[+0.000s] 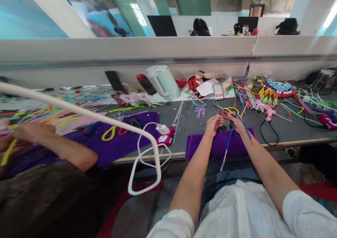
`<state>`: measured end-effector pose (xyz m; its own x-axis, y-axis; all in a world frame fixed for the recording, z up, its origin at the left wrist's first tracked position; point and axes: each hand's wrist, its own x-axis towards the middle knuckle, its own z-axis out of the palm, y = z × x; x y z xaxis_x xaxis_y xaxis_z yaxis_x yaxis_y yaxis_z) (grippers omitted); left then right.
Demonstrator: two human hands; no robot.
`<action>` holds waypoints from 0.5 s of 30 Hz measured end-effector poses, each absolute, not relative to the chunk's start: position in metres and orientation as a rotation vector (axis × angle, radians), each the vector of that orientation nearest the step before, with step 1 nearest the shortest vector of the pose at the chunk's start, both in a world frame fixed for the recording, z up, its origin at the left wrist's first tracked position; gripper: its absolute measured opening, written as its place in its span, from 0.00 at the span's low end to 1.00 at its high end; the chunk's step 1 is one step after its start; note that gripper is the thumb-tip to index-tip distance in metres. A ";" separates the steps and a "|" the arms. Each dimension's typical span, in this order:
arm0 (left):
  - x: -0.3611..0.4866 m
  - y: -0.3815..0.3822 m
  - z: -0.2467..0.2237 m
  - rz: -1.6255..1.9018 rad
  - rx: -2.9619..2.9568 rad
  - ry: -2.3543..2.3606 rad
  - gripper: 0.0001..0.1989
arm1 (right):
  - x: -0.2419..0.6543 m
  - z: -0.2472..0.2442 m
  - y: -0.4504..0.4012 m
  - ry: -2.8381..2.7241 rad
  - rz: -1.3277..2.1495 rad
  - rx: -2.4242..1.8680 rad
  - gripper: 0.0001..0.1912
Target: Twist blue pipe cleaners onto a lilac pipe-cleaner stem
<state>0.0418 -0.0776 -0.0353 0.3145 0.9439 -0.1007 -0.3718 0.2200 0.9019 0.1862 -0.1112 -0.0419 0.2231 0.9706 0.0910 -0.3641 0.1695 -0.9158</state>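
My right hand (236,122) is closed on a blue pipe cleaner (230,138). The stem is bent near my fingers. One length hangs down to a pale purple-and-white end, and another slants right across my wrist. My left hand (214,124) is beside it with fingers curled in a pinch. A thin wire-like line shows above those fingertips, but what they hold is too small to tell. Just beyond both hands lies a pair of scissors (224,112) with orange and yellow handles. A folded purple towel (198,146) lies at the table edge under my wrists.
A white tubular frame (157,160) juts in from the left. Nearby are a magenta power strip (166,136), thin wires (185,116), a kettle (166,83), bundled pipe cleaners (240,94) and a pink glue gun (269,113). A co-worker's arm (65,145) is at left.
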 end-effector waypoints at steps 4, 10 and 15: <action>0.042 -0.080 -0.034 1.017 0.921 0.745 0.13 | 0.189 -0.044 -0.110 -0.807 1.152 -0.844 0.11; 0.043 -0.079 -0.035 1.067 0.919 0.741 0.12 | 0.192 -0.041 -0.109 -0.744 1.260 -0.828 0.13; 0.043 -0.079 -0.037 1.122 0.920 0.718 0.13 | 0.190 -0.038 -0.111 -0.751 1.313 -0.883 0.15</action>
<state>0.0430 -0.0787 -0.0370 0.2899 0.9566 -0.0301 -0.4282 0.1578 0.8898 0.1896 -0.1111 -0.0383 0.1200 0.9925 -0.0244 -0.4826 0.0368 -0.8751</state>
